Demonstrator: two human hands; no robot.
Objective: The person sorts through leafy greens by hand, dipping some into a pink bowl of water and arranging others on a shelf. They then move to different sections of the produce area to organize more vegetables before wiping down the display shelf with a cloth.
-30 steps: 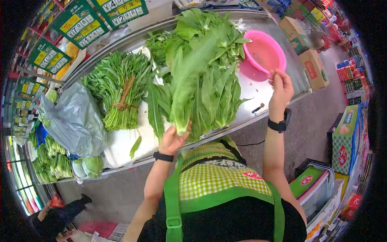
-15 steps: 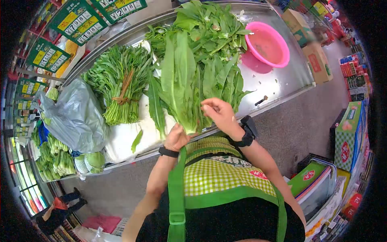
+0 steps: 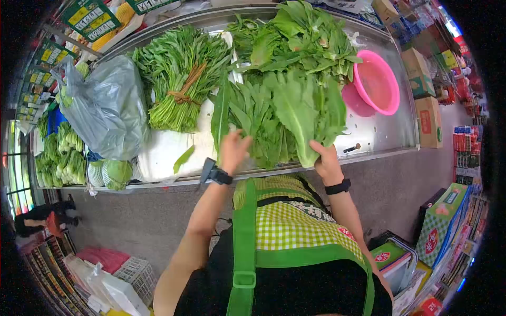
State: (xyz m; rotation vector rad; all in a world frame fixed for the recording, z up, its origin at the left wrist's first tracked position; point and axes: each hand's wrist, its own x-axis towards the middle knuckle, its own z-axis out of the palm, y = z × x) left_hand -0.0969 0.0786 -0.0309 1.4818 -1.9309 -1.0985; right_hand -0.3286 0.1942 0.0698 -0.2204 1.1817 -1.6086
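My right hand (image 3: 329, 164) is closed on the pale stem end of a long leaf lettuce (image 3: 299, 113), whose leaves point away from me over the pile. My left hand (image 3: 233, 151) is a little blurred, with its fingers apart and nothing seen in them. It hovers by the near left edge of a pile of loose leafy greens (image 3: 255, 118), close to a long dark leaf (image 3: 220, 108). A larger heap of trimmed leaves (image 3: 311, 39) lies behind.
A tied bundle of water spinach (image 3: 179, 84) and a grey plastic bag (image 3: 108, 116) lie to the left on the metal counter (image 3: 387, 138). A pink basin (image 3: 392, 87) stands at right, near a small dark object (image 3: 352, 148). Cardboard boxes (image 3: 429, 121) are beyond the counter.
My left hand has let go of the lettuce base and drawn back. The lettuce is now in my right hand, farther right over the pile. The view has shifted.
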